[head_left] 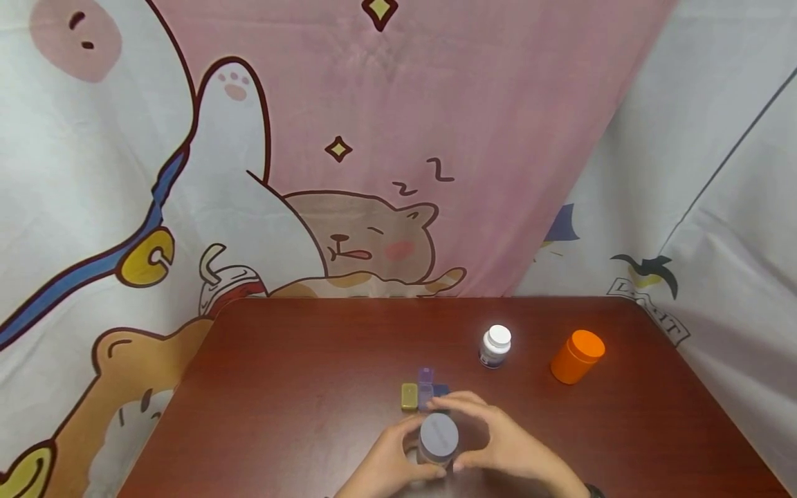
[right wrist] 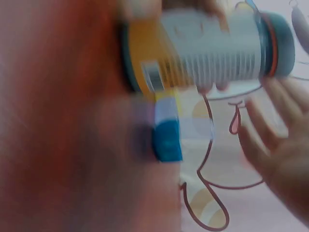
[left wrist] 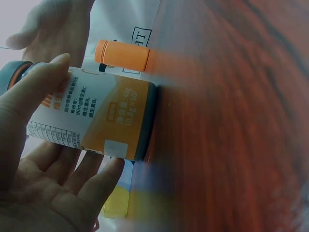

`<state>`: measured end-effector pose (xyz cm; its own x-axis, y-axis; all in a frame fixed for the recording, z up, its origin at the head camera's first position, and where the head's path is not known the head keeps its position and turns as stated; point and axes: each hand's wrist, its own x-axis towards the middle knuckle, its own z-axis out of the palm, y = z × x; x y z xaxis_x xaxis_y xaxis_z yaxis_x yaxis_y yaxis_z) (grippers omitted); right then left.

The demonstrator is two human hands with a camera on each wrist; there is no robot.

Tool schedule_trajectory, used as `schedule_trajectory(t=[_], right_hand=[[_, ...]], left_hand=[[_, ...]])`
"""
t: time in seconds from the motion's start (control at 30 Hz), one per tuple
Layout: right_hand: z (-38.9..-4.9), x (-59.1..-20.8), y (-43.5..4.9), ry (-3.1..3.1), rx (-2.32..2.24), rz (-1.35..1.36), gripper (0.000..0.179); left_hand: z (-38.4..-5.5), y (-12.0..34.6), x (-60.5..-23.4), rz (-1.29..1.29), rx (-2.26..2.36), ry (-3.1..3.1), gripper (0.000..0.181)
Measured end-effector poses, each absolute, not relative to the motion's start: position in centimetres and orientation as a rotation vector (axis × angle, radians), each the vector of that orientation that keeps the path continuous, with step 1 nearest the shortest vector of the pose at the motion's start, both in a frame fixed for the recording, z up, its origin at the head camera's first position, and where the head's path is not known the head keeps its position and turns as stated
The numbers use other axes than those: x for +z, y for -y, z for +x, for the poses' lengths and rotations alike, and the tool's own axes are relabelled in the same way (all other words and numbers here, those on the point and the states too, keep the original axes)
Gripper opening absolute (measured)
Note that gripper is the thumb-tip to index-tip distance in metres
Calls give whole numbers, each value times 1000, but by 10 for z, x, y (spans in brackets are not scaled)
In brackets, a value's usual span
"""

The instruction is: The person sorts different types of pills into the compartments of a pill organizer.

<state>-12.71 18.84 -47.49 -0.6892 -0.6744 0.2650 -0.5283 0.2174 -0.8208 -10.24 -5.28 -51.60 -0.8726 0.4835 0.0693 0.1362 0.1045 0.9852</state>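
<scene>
My left hand (head_left: 395, 453) grips a supplement bottle (left wrist: 101, 113) around its body, thumb on one side and fingers on the other. The bottle stands upright on the table, with a dark grey lid (head_left: 438, 434) and a white and orange label. At its other side, my right hand (head_left: 498, 436) curves around with fingers spread, close to the lid and apart from the bottle's body. In the right wrist view, the fingers (right wrist: 270, 140) of this hand are loosely bent beside the lid. Just behind the bottle lies a small pill organizer (head_left: 425, 394) with yellow, purple and blue compartments, its purple lid raised.
A white pill bottle (head_left: 495, 346) stands farther back, right of centre. Beyond it to the right is an orange bottle (head_left: 577, 357). The dark red wooden table (head_left: 299, 387) ends at a cartoon-printed curtain (head_left: 498, 138) behind and at the sides.
</scene>
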Motion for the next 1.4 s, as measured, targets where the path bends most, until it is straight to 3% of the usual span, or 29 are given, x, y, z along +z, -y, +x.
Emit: schedule_trajectory(t=[0.27,0.47,0.93,1.17,1.4], right_hand=[[-76,-491,-177,-2687,-1747,-692,65],[-56,-497,-160,-2950,-1772,-466,67],[-62,-496,-150,-2836,-1767,-493,65],[-83,-499,-156,-2757,-1762,-899,68],[-106,-494,-167,-2569,-1683,-1125,65]], left_hand=[[-103,53,-516,571,1797,-2111,64],[-103,52,-518,599,1824,-2091,63],[-103,54,-517,582,1813,-2080,62],[-104,55,-518,594,1804,-2079,62],[-103,54,-519,653,1879,-2049,62]])
